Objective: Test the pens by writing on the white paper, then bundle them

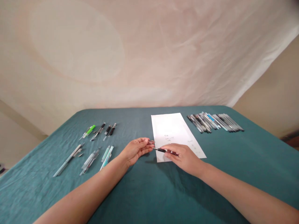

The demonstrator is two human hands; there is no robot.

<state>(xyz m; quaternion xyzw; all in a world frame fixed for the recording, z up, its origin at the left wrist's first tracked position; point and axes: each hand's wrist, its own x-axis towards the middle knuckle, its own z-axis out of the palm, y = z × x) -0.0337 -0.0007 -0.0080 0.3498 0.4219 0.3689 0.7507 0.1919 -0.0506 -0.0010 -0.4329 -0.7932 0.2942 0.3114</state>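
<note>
My right hand (182, 155) is closed around a pen (159, 150) with a black grip, its tip pointing left. Between the thumb and fingers of my left hand (137, 149) is a small, dark reddish pen part (151, 141), perhaps a cap; its exact kind is too small to make out. The pen tip comes close to the left fingers, and I cannot tell whether they touch. Both hands are above the near edge of a white sheet of paper (168, 124), which bears a few faint handwritten marks.
A dense row of pens (211, 122) lies at the back right. Small groups lie on the left: a green pen (90, 130), black-capped pens (109, 130), long grey pens (67, 160), clear pens (90, 161) and pale teal pens (107, 156). A green cloth (144, 199) covers the table.
</note>
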